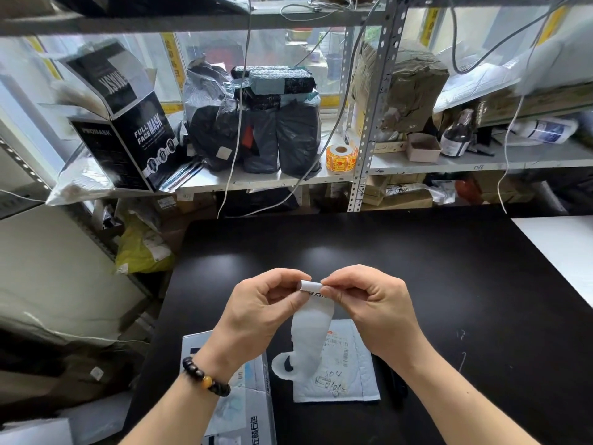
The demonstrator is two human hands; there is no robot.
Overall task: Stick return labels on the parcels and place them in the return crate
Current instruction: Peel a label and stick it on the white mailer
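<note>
Both hands are raised over the black table (417, 268) and pinch a white label strip (310, 285) between the fingertips. My left hand (260, 311) grips its left end and my right hand (369, 308) its right end. The translucent backing paper (309, 335) curls down from the label toward a pale padded mailer (349, 380) lying flat below, which bears a printed label and handwriting. A grey-white box parcel (253, 399) lies at the table's left front, partly under my left forearm. No crate shows in view.
Metal shelving (369, 123) stands behind the table with black-wrapped parcels (256, 123), a face-mask box (128, 130), an orange sticker roll (341, 157), a brown taped parcel (407, 88) and a bottle (457, 136). A yellow bag (141, 248) lies left; a white surface (564, 248) is right.
</note>
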